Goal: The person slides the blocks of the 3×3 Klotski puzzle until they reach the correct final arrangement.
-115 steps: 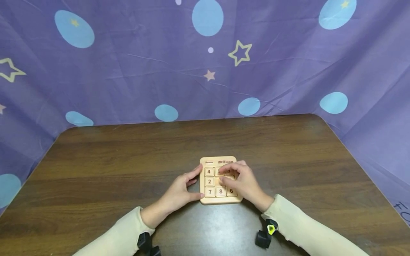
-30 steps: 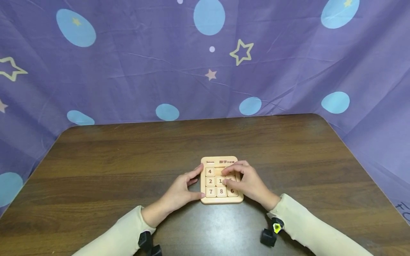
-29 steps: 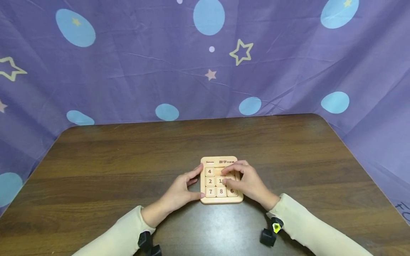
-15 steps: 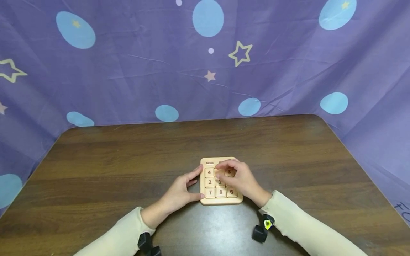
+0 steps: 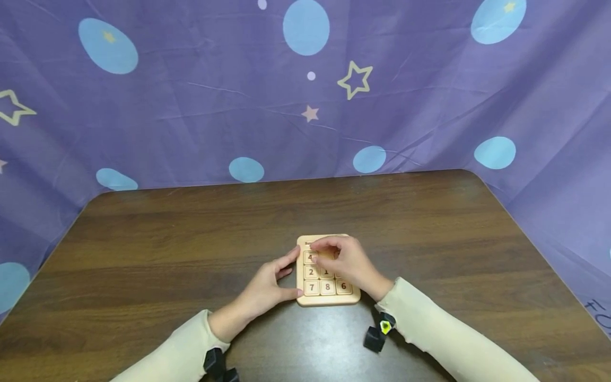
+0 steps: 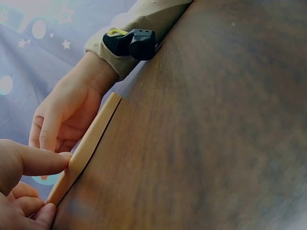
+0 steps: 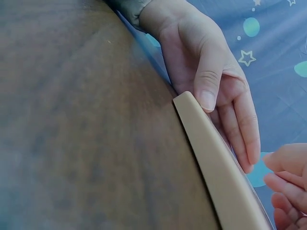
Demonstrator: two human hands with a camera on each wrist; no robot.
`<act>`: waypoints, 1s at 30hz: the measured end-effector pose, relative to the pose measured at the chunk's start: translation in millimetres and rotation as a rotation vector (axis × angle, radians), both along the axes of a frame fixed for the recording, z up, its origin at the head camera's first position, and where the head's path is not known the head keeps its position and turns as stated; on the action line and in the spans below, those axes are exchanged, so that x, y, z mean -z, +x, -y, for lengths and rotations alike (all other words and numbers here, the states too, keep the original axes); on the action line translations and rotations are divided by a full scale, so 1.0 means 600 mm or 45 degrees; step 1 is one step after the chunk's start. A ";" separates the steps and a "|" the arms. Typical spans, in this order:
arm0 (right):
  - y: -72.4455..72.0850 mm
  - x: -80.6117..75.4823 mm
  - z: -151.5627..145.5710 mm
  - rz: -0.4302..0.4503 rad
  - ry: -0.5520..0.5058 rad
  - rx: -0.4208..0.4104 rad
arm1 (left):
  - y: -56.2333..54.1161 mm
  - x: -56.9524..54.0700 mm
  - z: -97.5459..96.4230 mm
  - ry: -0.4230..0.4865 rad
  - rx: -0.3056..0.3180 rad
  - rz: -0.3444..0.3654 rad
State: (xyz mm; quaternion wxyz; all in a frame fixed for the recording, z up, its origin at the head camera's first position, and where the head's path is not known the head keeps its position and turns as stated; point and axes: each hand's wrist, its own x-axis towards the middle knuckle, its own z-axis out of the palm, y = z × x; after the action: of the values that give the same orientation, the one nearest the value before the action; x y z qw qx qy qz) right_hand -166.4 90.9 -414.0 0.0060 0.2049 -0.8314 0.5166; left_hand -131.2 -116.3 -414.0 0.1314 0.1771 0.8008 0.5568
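A pale wooden number slide puzzle (image 5: 329,300) lies flat on the table. Its tiles 4 (image 5: 308,258), 2, 1, 7, 8 and 6 show; the top middle and right are behind the right hand. My left hand (image 5: 262,286) holds the board's left edge, thumb near the lower corner and fingers further up. Over the upper part is my right hand (image 5: 350,262), thumb tip at tile 4 and index finger just above it, a gap between them. In the left wrist view the board's edge (image 6: 91,139) meets the left fingertips; the right hand hangs beyond.
Around the puzzle stretches a dark brown wooden table (image 5: 191,233). Behind it hangs a purple cloth (image 5: 215,122) with blue ovals and stars. Black wrist cameras (image 5: 374,339) sit below both cuffs.
The right hand has moved left across the board, from the right columns to tile 4. Tile 1 has slid from the top middle down to the centre since the oldest frame. The left hand stays put.
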 end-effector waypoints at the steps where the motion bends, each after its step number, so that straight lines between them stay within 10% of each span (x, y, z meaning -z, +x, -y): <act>1: -0.001 0.000 0.001 0.005 -0.007 -0.020 | 0.000 0.000 0.000 0.005 0.003 -0.001; 30: -0.005 0.000 0.028 -0.028 0.067 0.047 | -0.002 -0.001 0.002 0.028 0.017 0.005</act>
State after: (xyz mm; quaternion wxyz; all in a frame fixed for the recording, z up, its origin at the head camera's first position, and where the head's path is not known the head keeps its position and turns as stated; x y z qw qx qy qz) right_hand -169.1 74.2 -414.0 0.0194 0.1952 -0.8483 0.4919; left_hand -132.4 -117.2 -413.4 0.1346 0.1826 0.7931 0.5653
